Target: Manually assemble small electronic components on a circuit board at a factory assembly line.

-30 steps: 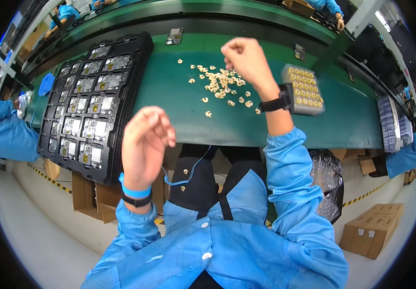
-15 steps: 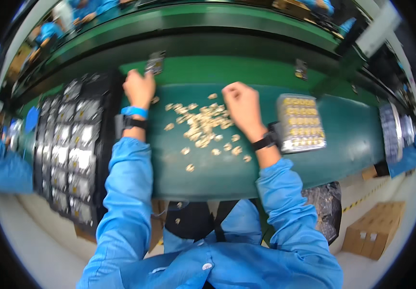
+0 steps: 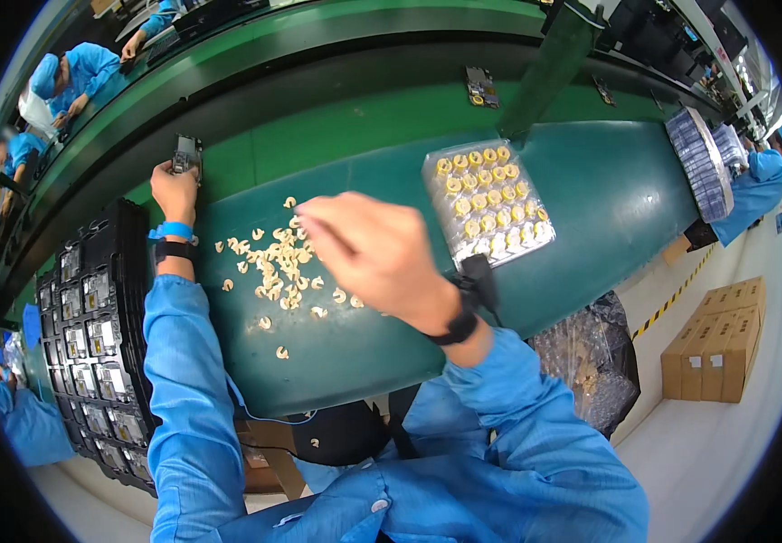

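My left hand (image 3: 174, 193) is closed around the lower end of a small grey circuit-board module (image 3: 187, 152), at the far left edge of the green work surface. My right hand (image 3: 374, 253) is over the right side of a scatter of small cream, C-shaped pieces (image 3: 280, 262). Its fingers are curled together and slightly blurred, so whatever they pinch is hidden. To the right of that hand lies a clear plastic tray (image 3: 440, 167) with rows of round yellow parts (image 3: 493, 196).
A black tray stack (image 3: 142, 271) with several modules stands at my left. More modules (image 3: 480, 87) sit on the green belt beyond, near a green post (image 3: 549, 72). A roll of pale packs (image 3: 700, 163) is far right. Cartons (image 3: 715, 339) stand on the floor.
The view has turned, so the bench appears tilted. My left hand stays at the module, which now shows more clearly in its grip. My right hand has moved in over the cream pieces.
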`<action>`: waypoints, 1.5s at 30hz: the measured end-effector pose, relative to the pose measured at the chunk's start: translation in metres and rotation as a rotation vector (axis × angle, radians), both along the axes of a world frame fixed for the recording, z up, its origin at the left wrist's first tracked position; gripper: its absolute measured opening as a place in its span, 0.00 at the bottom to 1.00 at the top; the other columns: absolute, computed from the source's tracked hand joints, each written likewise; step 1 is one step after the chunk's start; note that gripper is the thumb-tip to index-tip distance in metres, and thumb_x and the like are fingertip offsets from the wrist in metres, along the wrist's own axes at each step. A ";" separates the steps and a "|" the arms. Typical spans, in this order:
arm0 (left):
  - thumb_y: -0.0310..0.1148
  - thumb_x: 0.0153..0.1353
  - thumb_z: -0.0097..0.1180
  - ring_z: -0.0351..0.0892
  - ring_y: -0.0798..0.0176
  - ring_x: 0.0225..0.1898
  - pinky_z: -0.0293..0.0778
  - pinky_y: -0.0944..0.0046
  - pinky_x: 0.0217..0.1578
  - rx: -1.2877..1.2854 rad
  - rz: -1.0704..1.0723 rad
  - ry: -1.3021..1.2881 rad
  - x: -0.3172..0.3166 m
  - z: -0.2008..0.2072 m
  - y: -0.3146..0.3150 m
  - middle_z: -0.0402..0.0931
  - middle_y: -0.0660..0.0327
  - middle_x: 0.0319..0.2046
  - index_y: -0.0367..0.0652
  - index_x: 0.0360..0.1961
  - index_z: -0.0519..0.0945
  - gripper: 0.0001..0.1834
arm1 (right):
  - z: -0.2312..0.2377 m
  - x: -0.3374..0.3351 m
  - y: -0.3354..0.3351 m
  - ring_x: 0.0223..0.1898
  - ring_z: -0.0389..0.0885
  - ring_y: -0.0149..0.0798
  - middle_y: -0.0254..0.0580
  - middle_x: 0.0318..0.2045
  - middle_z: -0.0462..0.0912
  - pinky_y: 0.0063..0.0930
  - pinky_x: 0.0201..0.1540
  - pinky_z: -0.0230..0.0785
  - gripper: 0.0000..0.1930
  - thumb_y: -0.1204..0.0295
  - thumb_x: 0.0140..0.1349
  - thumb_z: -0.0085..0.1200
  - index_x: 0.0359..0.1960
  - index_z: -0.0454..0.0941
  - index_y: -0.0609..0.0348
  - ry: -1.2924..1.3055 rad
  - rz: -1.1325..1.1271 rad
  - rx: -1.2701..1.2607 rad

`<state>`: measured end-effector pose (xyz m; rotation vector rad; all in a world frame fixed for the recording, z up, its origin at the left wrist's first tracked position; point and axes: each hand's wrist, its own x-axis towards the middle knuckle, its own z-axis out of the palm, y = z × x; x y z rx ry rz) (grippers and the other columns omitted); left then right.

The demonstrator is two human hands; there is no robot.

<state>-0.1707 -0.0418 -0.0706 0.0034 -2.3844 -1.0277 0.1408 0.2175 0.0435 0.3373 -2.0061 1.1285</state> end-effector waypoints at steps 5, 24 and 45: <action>0.20 0.63 0.66 0.86 0.57 0.39 0.84 0.68 0.38 0.897 -0.330 -0.485 0.014 0.029 -0.021 0.84 0.49 0.42 0.22 0.45 0.81 0.12 | 0.029 0.060 0.094 0.28 0.85 0.48 0.48 0.33 0.86 0.38 0.33 0.76 0.06 0.73 0.63 0.63 0.37 0.84 0.64 -0.400 -0.340 -0.060; 0.25 0.76 0.45 0.79 0.45 0.60 0.79 0.55 0.63 1.094 -0.877 -0.585 0.149 0.082 0.020 0.76 0.40 0.59 0.21 0.65 0.67 0.21 | -0.004 0.058 0.168 0.39 0.83 0.54 0.49 0.36 0.84 0.41 0.43 0.76 0.09 0.75 0.65 0.59 0.45 0.86 0.64 -0.483 -0.611 0.384; 0.23 0.70 0.60 0.79 0.72 0.41 0.76 0.71 0.43 0.756 -0.766 -0.032 0.219 0.061 0.063 0.79 0.60 0.42 0.27 0.43 0.84 0.07 | -0.036 -0.062 -0.040 0.31 0.76 0.23 0.35 0.33 0.82 0.19 0.33 0.69 0.07 0.77 0.68 0.61 0.44 0.86 0.68 -0.321 0.280 -0.282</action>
